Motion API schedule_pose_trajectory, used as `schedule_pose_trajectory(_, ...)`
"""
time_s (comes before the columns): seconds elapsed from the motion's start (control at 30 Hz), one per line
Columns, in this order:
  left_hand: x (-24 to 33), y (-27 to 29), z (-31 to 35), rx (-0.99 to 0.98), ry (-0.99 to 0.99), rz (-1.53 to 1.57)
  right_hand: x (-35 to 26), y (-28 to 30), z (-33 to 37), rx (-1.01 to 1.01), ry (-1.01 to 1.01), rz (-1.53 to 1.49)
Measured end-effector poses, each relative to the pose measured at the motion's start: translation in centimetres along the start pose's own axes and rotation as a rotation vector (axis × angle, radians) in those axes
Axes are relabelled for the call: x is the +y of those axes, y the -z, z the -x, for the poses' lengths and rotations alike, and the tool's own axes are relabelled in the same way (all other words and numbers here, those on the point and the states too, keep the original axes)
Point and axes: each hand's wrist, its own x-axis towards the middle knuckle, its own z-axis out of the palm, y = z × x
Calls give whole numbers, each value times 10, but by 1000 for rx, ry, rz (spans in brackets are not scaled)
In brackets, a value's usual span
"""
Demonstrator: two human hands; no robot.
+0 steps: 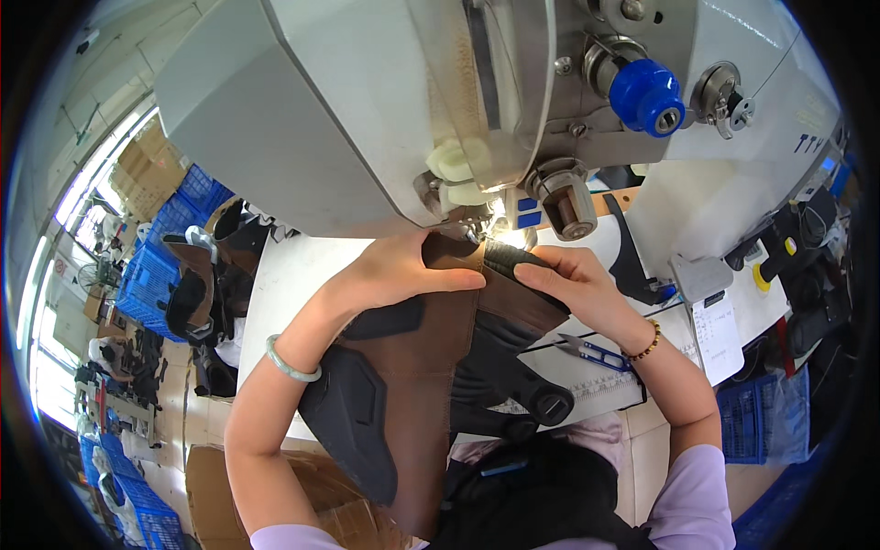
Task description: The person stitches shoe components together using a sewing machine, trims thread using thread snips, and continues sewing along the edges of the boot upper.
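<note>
A brown leather-like piece (408,353) with stitched seams and dark padded panels (353,422) lies under the lit needle area of a sewing machine (367,101). It hangs down over the table edge toward my lap. My left hand (394,270) grips its upper left part, thumb stretched along the top; the other fingers are partly hidden. My right hand (573,280) closes on the piece's upper right edge, where a black ribbed section (513,261) shows, thumb on top. Dark straps with a buckle (553,401) hang below it.
Blue-handled thread snips (600,353) lie on the white table near my right wrist, by a ruler strip (600,394). Farther right are a paper sheet (717,335) and a blue crate (747,417). Blue crates (151,284) with brown pieces stand left; a cardboard box (215,495) is below.
</note>
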Motion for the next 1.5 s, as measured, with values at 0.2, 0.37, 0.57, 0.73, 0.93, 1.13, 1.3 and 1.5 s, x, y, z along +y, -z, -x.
schedule_pose_trajectory(0.2,-2,-2,3,73,-65,-87,-11,5,-3,-68,-37,212)
schedule_pose_trajectory(0.37,-4,-12,7,136,77,-125,-23,14,-7,-69,-78,157)
schedule_pose_trajectory(0.57,-9,-19,10,207,42,-146,-18,15,-6,-104,-28,311)
schedule_pose_trajectory(0.73,-13,-10,5,113,130,-202,-26,2,2,-13,79,437)
schedule_pose_trajectory(0.93,-19,5,-4,-8,81,-153,-13,-9,6,76,59,348)
schedule_pose_trajectory(1.13,-22,2,-5,-63,65,-61,-9,-6,4,75,62,402)
schedule_pose_trajectory(1.3,-4,3,-2,-78,165,-113,-11,-3,4,58,50,397)
schedule_pose_trajectory(1.5,-16,0,4,25,125,-182,-14,0,-5,14,-13,352)
